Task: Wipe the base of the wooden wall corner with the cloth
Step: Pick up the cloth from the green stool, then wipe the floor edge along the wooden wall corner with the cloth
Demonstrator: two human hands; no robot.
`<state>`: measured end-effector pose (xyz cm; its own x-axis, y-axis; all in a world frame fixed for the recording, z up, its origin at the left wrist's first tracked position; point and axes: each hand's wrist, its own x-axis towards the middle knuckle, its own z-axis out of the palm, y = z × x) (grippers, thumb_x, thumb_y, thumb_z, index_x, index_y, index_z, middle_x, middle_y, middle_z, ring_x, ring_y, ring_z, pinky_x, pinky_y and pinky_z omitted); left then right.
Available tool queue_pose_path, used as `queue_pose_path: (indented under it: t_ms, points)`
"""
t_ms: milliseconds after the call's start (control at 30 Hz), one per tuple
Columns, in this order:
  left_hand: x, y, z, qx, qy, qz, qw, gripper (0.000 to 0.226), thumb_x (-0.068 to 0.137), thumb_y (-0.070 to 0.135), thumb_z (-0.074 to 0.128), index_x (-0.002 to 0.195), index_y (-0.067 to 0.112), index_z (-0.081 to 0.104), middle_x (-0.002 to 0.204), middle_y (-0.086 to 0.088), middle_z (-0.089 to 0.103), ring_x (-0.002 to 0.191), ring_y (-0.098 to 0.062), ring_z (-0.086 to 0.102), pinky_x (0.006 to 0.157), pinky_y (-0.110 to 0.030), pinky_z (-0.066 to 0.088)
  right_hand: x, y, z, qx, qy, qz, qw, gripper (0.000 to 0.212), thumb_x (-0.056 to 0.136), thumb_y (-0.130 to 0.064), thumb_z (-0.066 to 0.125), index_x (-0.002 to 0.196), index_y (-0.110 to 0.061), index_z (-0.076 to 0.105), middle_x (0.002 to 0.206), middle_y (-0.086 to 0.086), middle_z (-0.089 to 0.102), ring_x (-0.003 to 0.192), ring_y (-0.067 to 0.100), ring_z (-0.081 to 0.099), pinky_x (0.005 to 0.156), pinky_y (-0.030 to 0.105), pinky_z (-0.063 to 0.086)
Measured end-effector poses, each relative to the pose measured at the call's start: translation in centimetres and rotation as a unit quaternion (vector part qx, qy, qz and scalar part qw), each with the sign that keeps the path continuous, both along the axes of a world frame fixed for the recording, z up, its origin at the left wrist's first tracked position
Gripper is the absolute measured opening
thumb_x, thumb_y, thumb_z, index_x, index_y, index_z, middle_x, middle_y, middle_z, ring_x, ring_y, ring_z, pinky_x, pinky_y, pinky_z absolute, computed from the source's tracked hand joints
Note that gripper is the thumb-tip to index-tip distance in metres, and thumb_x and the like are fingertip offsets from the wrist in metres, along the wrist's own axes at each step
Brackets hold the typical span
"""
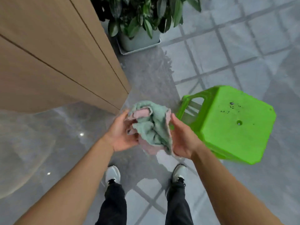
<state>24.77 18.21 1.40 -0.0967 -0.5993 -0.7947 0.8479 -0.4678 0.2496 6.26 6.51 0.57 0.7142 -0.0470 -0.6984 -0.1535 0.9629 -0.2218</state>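
A crumpled cloth (151,127), green on one side and pink on the other, is bunched up between both my hands at waist height. My left hand (121,135) grips its left side and my right hand (181,140) grips its right edge. The wooden wall corner (103,75) stands to the left and ahead, its base meeting the grey floor near the cloth's upper left. I stand upright, looking down at my shoes.
A bright green plastic stool (230,124) stands close on my right. A potted plant (141,30) in a pale pot and tray sits behind the corner. The glossy grey tiled floor (227,54) spreads all around.
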Motion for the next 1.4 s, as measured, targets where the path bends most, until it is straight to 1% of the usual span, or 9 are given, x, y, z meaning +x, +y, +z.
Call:
queue_pose_path:
  t_ms: [100,267,400,600,900,1067,1200,1267,1400]
  points:
    - [2.7,3.5,-2.8,0.005,0.015,0.013,1.0,0.048,0.088,0.04,0.056,0.127,0.013,0.063,0.132,-0.013,0.063,0.121,-0.026,0.06,0.1,-0.038,0.049,5.2,5.6,-3.3,0.002,-0.027,-0.008,1.0,0.056,0.096,-0.042,0.054,0.139,-0.007,0.048,0.135,0.021,0.057,0.119,0.033,0.057,0.099,0.043,0.048]
    - [6.3,9.6,-8.2,0.144,-0.216,0.034,0.965,0.034,0.078,-0.014,0.061,0.105,0.005,0.066,0.101,-0.018,0.074,0.076,-0.023,0.074,0.06,-0.03,0.059,11.2,12.3,-8.3,-0.023,0.068,-0.077,0.994,0.04,0.094,-0.02,0.057,0.128,0.001,0.055,0.119,0.025,0.066,0.095,0.032,0.07,0.074,0.038,0.059]
    - [10.0,12.9,-11.6,0.209,-0.279,0.003,0.937,0.024,0.089,-0.004,0.051,0.091,0.017,0.064,0.097,-0.007,0.071,0.085,-0.023,0.068,0.061,-0.034,0.059,11.1,12.3,-12.0,-0.146,0.181,-0.08,0.969,0.03,0.095,-0.027,0.055,0.11,-0.002,0.064,0.085,0.017,0.068,0.063,0.028,0.061,0.045,0.032,0.046]
    - [12.3,13.4,-18.8,0.221,-0.23,-0.011,0.947,0.037,0.081,-0.01,0.043,0.113,-0.006,0.061,0.107,-0.02,0.067,0.095,-0.03,0.061,0.075,-0.033,0.047,10.3,9.6,-19.4,-0.309,0.286,0.05,0.906,0.016,0.092,-0.012,0.062,0.082,-0.005,0.073,0.084,0.01,0.07,0.08,0.022,0.063,0.081,0.044,0.052]
    - [11.8,11.3,-35.7,0.25,-0.258,0.027,0.933,0.08,0.074,-0.008,0.073,0.139,0.021,0.037,0.12,-0.007,0.061,0.094,-0.026,0.068,0.073,-0.041,0.056,12.1,4.0,-34.5,-0.389,0.343,0.126,0.846,0.039,0.082,-0.018,0.075,0.119,-0.018,0.063,0.097,0.014,0.071,0.082,0.027,0.072,0.079,0.044,0.061]
    - [13.5,11.1,-45.4,0.245,-0.396,0.094,0.88,0.03,0.078,-0.002,0.071,0.095,0.022,0.066,0.092,-0.011,0.071,0.071,-0.014,0.069,0.055,-0.02,0.057,17.0,-0.1,-43.6,-0.437,0.33,0.166,0.82,0.023,0.081,-0.017,0.075,0.104,-0.014,0.072,0.097,0.012,0.073,0.081,0.023,0.071,0.08,0.035,0.06]
    - [15.7,10.7,-52.4,0.216,-0.378,0.202,0.877,0.06,0.08,0.006,0.071,0.132,0.025,0.049,0.113,-0.004,0.068,0.104,-0.021,0.065,0.084,-0.032,0.05,22.4,-4.4,-49.3,-0.512,0.3,0.102,0.799,0.04,0.088,-0.012,0.061,0.128,-0.016,0.059,0.106,0.006,0.071,0.086,0.022,0.067,0.07,0.03,0.055]
    - [16.0,11.5,-55.0,0.272,-0.485,0.079,0.827,0.076,0.075,0.014,0.078,0.14,0.019,0.041,0.129,-0.014,0.06,0.118,-0.033,0.057,0.1,-0.043,0.045,23.5,-4.0,-50.9,-0.579,0.322,0.104,0.741,0.033,0.085,-0.011,0.056,0.117,-0.012,0.064,0.107,0.009,0.074,0.097,0.025,0.068,0.089,0.039,0.054]
    - [13.9,12.1,-56.4,0.211,-0.755,-0.113,0.61,0.067,0.074,0.031,0.075,0.132,0.009,0.048,0.131,-0.024,0.046,0.119,-0.042,0.045,0.103,-0.047,0.038,22.4,4.8,-52.9,-0.758,0.145,0.2,0.604,0.044,0.088,-0.018,0.052,0.131,-0.009,0.052,0.126,0.012,0.065,0.111,0.028,0.061,0.096,0.039,0.049]
